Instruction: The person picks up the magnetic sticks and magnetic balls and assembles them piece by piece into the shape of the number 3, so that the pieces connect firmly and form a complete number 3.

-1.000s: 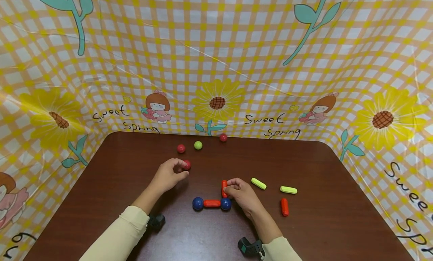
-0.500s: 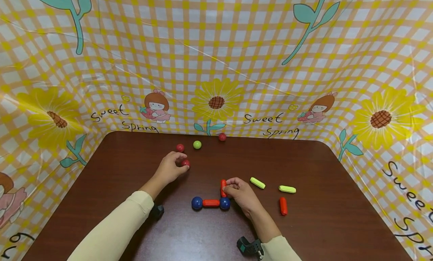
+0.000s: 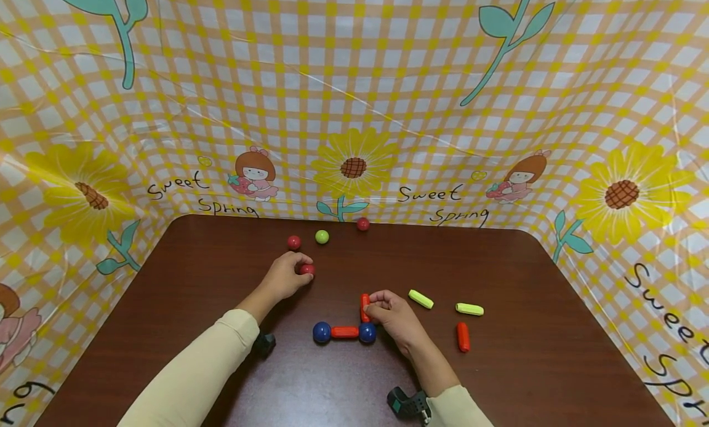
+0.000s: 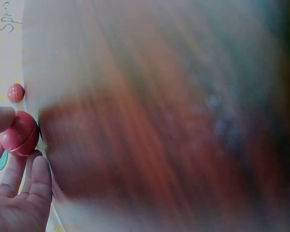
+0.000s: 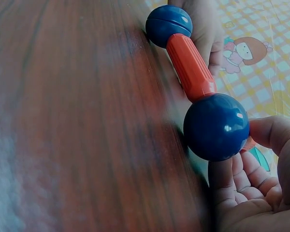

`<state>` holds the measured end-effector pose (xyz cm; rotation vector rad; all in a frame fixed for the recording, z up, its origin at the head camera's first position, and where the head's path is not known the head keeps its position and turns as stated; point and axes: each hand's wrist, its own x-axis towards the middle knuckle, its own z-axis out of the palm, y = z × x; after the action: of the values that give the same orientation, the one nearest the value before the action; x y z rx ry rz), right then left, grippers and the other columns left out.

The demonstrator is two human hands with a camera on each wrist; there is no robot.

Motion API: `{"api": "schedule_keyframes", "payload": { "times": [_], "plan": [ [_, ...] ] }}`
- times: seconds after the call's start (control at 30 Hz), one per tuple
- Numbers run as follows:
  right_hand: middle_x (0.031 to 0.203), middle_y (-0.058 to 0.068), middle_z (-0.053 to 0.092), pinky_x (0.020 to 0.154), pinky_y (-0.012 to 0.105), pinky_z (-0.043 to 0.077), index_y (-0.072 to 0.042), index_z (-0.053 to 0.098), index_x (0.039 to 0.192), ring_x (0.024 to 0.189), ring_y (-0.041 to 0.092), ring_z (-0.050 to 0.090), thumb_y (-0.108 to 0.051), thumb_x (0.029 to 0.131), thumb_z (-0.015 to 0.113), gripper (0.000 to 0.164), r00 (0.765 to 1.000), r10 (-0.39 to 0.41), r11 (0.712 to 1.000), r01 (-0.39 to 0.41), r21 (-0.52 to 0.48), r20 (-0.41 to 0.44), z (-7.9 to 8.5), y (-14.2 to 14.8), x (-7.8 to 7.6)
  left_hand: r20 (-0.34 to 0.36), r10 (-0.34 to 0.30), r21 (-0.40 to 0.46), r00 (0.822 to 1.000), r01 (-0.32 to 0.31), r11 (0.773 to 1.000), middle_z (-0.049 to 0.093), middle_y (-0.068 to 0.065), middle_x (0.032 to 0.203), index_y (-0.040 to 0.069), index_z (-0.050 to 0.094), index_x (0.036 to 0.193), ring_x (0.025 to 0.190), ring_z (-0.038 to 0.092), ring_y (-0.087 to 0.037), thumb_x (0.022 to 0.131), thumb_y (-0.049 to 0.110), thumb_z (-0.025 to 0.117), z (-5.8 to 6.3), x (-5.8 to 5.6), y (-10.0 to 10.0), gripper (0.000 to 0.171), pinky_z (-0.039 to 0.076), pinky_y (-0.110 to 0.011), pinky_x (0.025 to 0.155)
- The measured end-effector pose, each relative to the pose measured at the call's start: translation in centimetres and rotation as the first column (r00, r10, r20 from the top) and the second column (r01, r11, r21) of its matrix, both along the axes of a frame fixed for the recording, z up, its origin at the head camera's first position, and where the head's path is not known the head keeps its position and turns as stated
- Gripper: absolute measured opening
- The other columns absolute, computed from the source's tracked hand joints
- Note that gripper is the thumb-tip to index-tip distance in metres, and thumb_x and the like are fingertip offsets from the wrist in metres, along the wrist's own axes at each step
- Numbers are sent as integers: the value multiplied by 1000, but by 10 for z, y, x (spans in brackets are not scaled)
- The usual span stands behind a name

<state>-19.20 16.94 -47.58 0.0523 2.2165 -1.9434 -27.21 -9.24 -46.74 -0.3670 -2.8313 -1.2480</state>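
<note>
My left hand (image 3: pixel 285 276) pinches a red ball (image 3: pixel 307 270) between thumb and fingers, left of the table's middle. In the left wrist view the same red ball (image 4: pixel 20 134) shows a seam around it. My right hand (image 3: pixel 394 316) pinches an upright-pointing red rod (image 3: pixel 365 307) whose near end meets a blue ball (image 3: pixel 367 333). From that ball a second red rod (image 3: pixel 345 332) runs left to another blue ball (image 3: pixel 322 333), so the joined pieces form an L. In the right wrist view the near blue ball (image 5: pixel 216 127) hides most of the pinched rod.
Toward the back lie a red ball (image 3: pixel 294 242), a green ball (image 3: pixel 322 237) and another red ball (image 3: pixel 362 224). Right of my right hand are two yellow rods (image 3: pixel 421 299) and a loose red rod (image 3: pixel 463 337). Patterned cloth (image 3: pixel 354 107) surrounds the brown table (image 3: pixel 526 353).
My left hand, at first beside the red ball, has closed thumb and fingers around it and shifted slightly right with it. My right hand stays on the rod.
</note>
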Motion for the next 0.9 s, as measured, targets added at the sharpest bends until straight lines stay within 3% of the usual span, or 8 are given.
{"api": "schedule_keyframes", "payload": {
  "times": [0.33,0.9],
  "plan": [
    [84,7,63,70,28,50,5,58,106,77,19,59,-1,88,65,21,1000,0,1000,0,6,3,0,1,1,-5,-39,17,999,39,999,62,-6,103,9,71,108,92,57,-21,84,10,78,0,0,16,25,47,-39,84],
    [86,7,64,73,30,50,5,58,108,79,19,59,-3,90,64,21,1000,9,1000,-10,9,6,3,0,1,52,-191,104,980,185,977,66,-1,105,12,69,109,95,61,-18,87,16,77,18,7,47,24,49,-37,84]
  ]
}}
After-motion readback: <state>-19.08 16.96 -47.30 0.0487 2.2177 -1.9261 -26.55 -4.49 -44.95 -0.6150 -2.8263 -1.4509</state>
